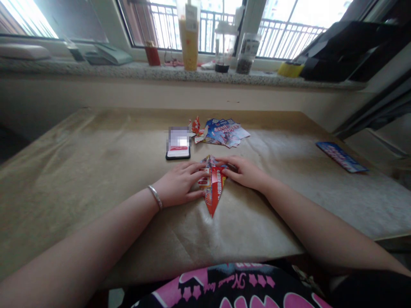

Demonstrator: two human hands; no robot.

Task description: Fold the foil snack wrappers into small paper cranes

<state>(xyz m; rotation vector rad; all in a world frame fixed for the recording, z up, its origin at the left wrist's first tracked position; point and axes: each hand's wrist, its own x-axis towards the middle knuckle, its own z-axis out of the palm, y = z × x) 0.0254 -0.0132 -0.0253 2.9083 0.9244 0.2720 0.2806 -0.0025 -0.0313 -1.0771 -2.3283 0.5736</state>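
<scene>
A folded sheet of printed paper lies on the table in front of me, red and multicoloured. It has a kite-like shape with its long point towards me and a crease down the middle. My left hand rests flat at its left side, fingers spread, with the tips on the paper. From the right, my right hand touches the upper right edge, its thumb and forefinger apart and the other fingers partly hidden. Just beyond my left hand lies a phone with its screen lit and partly blurred.
Behind the paper are a fan of blue printed leaflets and a small red folded paper piece. Another blue leaflet lies at the right of the table. Bottles, including a tall yellow one, line the windowsill.
</scene>
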